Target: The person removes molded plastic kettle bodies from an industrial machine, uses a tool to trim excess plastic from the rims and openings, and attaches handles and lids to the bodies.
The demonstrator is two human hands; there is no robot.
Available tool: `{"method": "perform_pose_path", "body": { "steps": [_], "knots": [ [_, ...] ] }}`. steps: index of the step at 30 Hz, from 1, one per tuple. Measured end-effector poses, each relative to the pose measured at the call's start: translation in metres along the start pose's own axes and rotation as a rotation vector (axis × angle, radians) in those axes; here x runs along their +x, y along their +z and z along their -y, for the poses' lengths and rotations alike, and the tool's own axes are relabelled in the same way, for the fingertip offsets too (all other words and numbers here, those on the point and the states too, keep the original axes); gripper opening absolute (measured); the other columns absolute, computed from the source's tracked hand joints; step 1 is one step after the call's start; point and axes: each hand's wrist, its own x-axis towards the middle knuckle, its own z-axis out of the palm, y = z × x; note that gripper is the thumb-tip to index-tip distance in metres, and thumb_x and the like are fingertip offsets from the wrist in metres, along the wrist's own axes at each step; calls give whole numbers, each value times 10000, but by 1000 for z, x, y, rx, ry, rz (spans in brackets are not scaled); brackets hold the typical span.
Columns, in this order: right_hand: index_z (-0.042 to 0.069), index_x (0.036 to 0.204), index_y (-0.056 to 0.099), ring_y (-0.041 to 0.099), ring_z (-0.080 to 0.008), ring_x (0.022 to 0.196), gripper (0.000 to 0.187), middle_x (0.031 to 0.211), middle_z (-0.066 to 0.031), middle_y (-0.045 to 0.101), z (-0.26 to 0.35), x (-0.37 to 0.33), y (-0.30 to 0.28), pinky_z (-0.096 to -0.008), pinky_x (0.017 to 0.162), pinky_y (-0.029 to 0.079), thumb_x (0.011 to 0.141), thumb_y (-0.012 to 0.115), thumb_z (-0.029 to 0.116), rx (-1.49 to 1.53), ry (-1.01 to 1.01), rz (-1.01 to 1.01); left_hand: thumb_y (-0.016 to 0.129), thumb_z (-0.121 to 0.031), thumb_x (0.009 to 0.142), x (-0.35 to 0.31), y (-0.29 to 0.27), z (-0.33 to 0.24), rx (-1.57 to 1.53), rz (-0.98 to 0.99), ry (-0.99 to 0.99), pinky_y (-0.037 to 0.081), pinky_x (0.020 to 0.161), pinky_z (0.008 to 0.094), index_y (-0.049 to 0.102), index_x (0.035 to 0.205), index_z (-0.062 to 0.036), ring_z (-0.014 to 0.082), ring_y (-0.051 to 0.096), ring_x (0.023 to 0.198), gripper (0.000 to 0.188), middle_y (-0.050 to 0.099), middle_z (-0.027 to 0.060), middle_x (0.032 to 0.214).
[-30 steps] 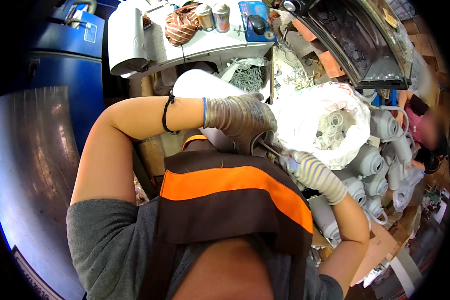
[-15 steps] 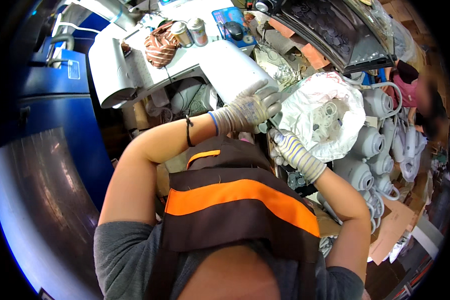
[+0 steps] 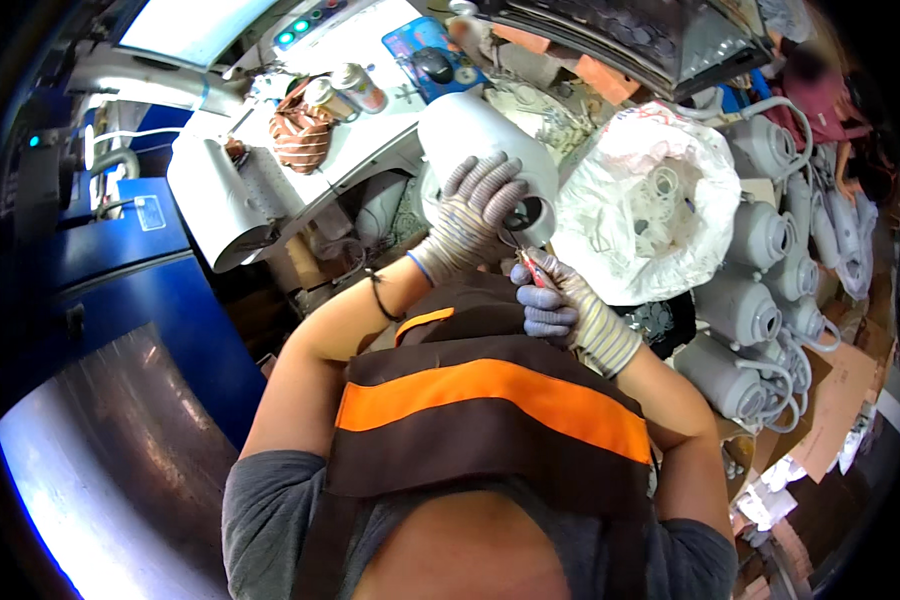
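My left hand (image 3: 478, 212), in a striped knit glove, curls over a pale grey bottle-shaped plastic housing (image 3: 475, 130) and grips it near its neck. The housing lies tilted, its round dark opening facing right and toward me. In my right hand (image 3: 575, 310), gloved the same way with bluish fingertips, is a slim tool with a red handle (image 3: 536, 272). A thin tip extends from it to the rim of the opening. I cannot tell the exact kind of tool.
A white plastic bag (image 3: 610, 250) with clear ring-shaped pieces stands right of my hands. Beyond it several grey housings with hoses (image 3: 740, 305) are stacked. At left are a white machine table (image 3: 365, 150) with cans, and a blue cabinet (image 3: 135, 320). A dark bin (image 3: 690, 60) holds discs.
The housing has turned so its opening now shows. My left hand has shifted left and down over it. The right hand has turned, bringing the red-handled tool into sight.
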Motion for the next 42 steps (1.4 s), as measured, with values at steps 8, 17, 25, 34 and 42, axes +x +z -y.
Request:
{"method": "perform_pose_path", "body": {
  "steps": [8, 17, 25, 34, 42],
  "knots": [
    [3, 1051, 628, 606, -375, 995, 564, 1061, -248, 634, 153, -120, -98, -438, 906, 447, 924, 419, 512, -1961, -152, -1529, 822, -308, 496, 74, -48, 33, 57, 63, 98, 443, 909, 470, 675, 808, -114, 392, 528, 1112, 396, 556, 191, 1209],
    [39, 1010, 639, 649, -316, 838, 348, 947, -173, 654, 252, -87, -205, -399, 770, 505, 907, 521, 350, -2219, -712, -1994, 808, -385, 599, 133, -100, -57, -433, 251, 116, 461, 913, 435, 689, 765, -59, 370, 538, 1133, 384, 518, 202, 1262],
    [4, 957, 648, 532, -95, 762, 266, 821, -33, 606, 131, -104, 42, -265, 723, 445, 846, 637, 245, -1286, -1280, -640, 813, -357, 594, 137, -60, -84, -254, 293, 261, 520, 819, 393, 480, 1293, -118, 321, 607, 1026, 810, 457, 144, 1352],
    [36, 963, 585, 589, -250, 727, 206, 849, -117, 602, 90, -127, 130, -353, 687, 482, 801, 623, 158, -2174, -959, -1187, 747, -250, 675, 144, -45, -120, -54, 744, 308, 515, 775, 384, 586, 1091, -83, 279, 631, 949, 476, 556, 89, 1173],
    [41, 893, 681, 620, -324, 885, 210, 977, -147, 641, 103, -123, 112, -400, 821, 488, 755, 704, 197, -2637, -919, -629, 711, -185, 707, 144, -47, -124, 82, 886, 285, 531, 715, 385, 613, 984, -78, 273, 663, 852, 313, 635, 78, 937]
  ]
}}
